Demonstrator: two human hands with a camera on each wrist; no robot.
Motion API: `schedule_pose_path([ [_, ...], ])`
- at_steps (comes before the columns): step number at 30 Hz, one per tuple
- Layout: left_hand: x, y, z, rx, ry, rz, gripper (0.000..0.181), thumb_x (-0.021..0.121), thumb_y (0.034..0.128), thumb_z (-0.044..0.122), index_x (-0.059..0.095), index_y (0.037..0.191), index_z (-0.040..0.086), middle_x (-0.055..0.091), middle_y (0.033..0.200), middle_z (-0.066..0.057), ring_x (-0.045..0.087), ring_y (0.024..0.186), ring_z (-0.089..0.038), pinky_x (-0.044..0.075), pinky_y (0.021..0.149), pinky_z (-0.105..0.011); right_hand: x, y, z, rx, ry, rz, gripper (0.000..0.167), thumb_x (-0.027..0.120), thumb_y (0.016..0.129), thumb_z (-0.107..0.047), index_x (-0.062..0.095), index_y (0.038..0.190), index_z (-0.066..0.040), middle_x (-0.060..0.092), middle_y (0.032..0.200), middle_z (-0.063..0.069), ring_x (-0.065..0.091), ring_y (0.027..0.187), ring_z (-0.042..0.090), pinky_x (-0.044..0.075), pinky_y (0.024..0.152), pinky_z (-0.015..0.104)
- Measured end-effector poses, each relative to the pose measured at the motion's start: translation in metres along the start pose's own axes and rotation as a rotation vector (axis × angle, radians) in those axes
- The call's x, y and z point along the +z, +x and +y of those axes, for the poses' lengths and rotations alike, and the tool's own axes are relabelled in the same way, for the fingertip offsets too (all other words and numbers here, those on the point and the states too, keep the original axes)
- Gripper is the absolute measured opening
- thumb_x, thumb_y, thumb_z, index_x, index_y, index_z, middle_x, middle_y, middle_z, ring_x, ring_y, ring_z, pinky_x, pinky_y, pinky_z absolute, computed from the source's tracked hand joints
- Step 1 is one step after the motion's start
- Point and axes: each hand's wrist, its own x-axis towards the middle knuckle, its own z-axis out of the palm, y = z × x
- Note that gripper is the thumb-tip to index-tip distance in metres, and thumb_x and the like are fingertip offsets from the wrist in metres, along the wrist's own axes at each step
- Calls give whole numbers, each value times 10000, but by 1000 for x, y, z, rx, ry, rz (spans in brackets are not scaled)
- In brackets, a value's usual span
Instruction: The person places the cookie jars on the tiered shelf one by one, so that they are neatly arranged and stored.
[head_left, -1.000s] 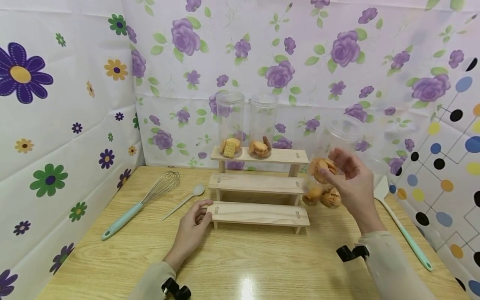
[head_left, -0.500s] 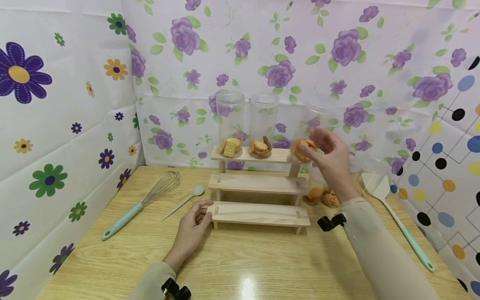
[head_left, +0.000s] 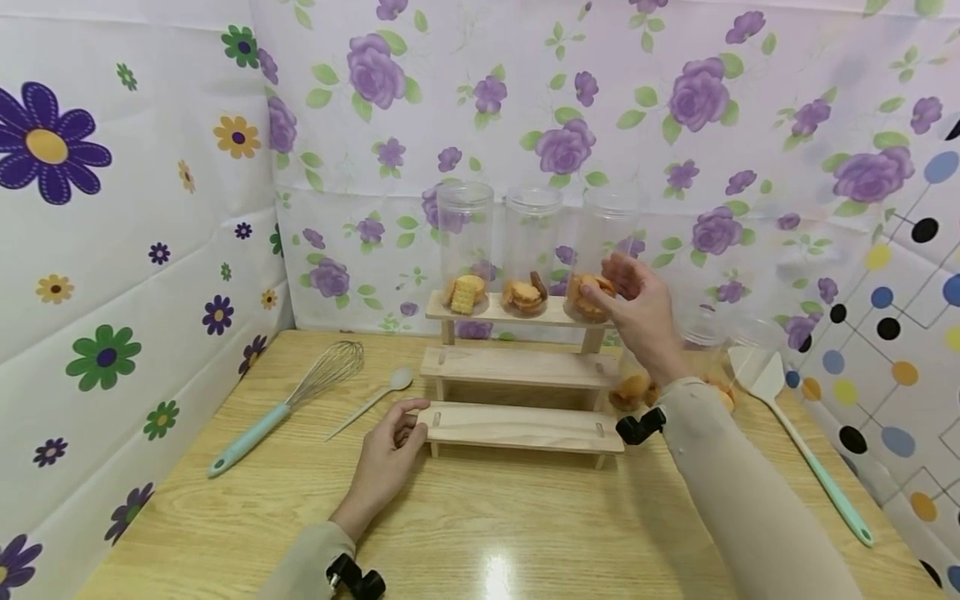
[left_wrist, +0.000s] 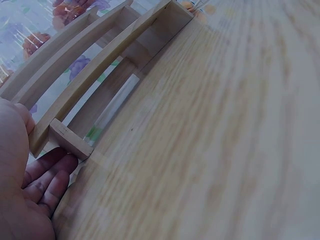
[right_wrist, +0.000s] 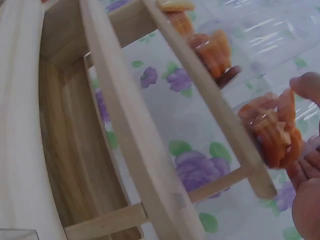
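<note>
Tall clear plastic jar (head_left: 606, 233): stands at the right end of the top step (head_left: 493, 308) of a pale wooden three-step rack (head_left: 517, 367), with orange-brown cookies (head_left: 585, 298) in its bottom.
Right grip (head_left: 639, 312): thumb and fingers bent around the low part of that jar, holding it from the right.
Left grip (head_left: 390, 450): pinching the left end of the bottom step (head_left: 517, 423).
Same row: a clear round jar with yellow and tan cookies (head_left: 465, 237) on the left, and a clear round jar with tan and dark cookies (head_left: 533, 237) in the middle.
Counter (head_left: 450, 525): yellow-brown wood; a wire whisk with a mint handle (head_left: 258, 433) and a small grey spoon (head_left: 375, 400) lie left, a white spatula with a mint handle (head_left: 806, 454) lies right. More clear jars (head_left: 636, 387) sit near the right arm, partly hidden.
Walls: cloth with purple roses (head_left: 480, 108) behind, bright daisies (head_left: 172, 317) left, coloured dots (head_left: 892, 367) right.
Left wrist view: fingertips by the short wooden leg (left_wrist: 71, 140) under the bottom step; the head view hides them.
Right wrist view: those orange-brown cookies up close, leaning together in a pile.
</note>
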Motion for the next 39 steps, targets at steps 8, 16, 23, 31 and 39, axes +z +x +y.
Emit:
schedule_pose_path([
  [8, 0, 0, 0, -3, 11, 1, 314, 668, 1122, 135, 708, 1428, 191, 767, 1099, -76, 676, 945, -173, 532, 802, -230, -1, -2, 3, 22, -36, -49, 752, 854, 1015, -316, 507, 1633, -65, 586, 1598, 201, 584, 1470, 301, 439, 1253, 440],
  [16, 0, 0, 0, 2, 42, 13, 309, 671, 1116, 124, 713, 1417, 179, 759, 1068, -65, 662, 894, -139, 524, 775, -226, -3, -6, 6, 80, -61, -94, 805, 861, 1008, -336, 463, 1672, -118, 545, 1647, 150, 538, 1508, 278, 414, 1273, 466],
  [23, 0, 1, -1, -6, 42, 6, 322, 666, 1118, 120, 707, 1429, 192, 763, 1080, -66, 670, 914, -157, 527, 789, -230, -3, -9, 9, 86, -58, -90, 789, 879, 996, -291, 479, 1649, -100, 551, 1640, 126, 536, 1504, 282, 397, 1285, 441],
  [31, -2, -2, -1, -10, 24, 5, 318, 668, 1116, 126, 704, 1427, 184, 763, 1088, -65, 665, 911, -169, 519, 769, -233, 2, -12, 11, 101, -52, -75, 818, 889, 987, -315, 476, 1657, -92, 537, 1656, 150, 536, 1508, 292, 396, 1287, 463],
  [39, 0, 0, -1, 13, 13, 8, 324, 674, 1113, 129, 701, 1436, 151, 762, 1102, -75, 663, 912, -163, 519, 769, -235, -1, -19, 1, 69, -89, -33, 982, 900, 975, -337, 337, 1745, -103, 456, 1728, 157, 446, 1602, 296, 363, 1304, 456],
])
